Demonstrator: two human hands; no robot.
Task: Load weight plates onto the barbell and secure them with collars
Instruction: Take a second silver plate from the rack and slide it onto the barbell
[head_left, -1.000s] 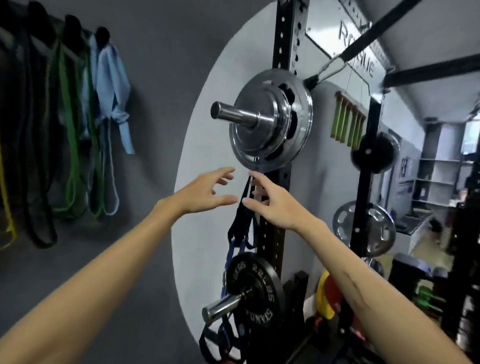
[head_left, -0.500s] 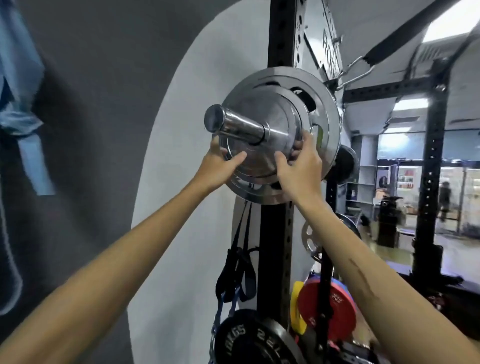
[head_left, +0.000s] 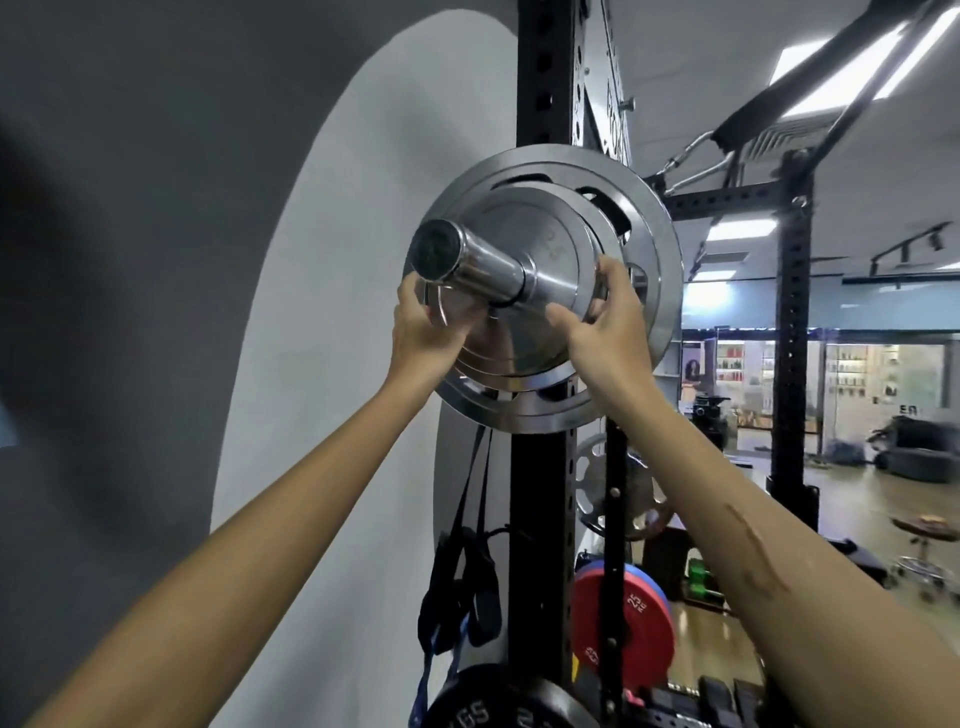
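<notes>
A chrome barbell sleeve (head_left: 467, 262) points toward me at head height. On it sit a small chrome plate (head_left: 530, 234) in front and a larger slotted chrome plate (head_left: 654, 249) behind. My left hand (head_left: 426, 332) grips the small plate's left rim, partly under the sleeve. At the plate's right rim, my right hand (head_left: 608, 322) has its fingers curled behind the edge. No collar shows on the sleeve.
A black rack upright (head_left: 540, 78) stands right behind the plates, with black straps (head_left: 462, 571) hanging below. A red 25 plate (head_left: 628, 629) and a black plate (head_left: 493, 701) are stored low on the rack. A grey and white wall is on the left.
Both hands rose from below the plates and took hold of the small chrome plate's rim. The view has moved closer and turned right.
</notes>
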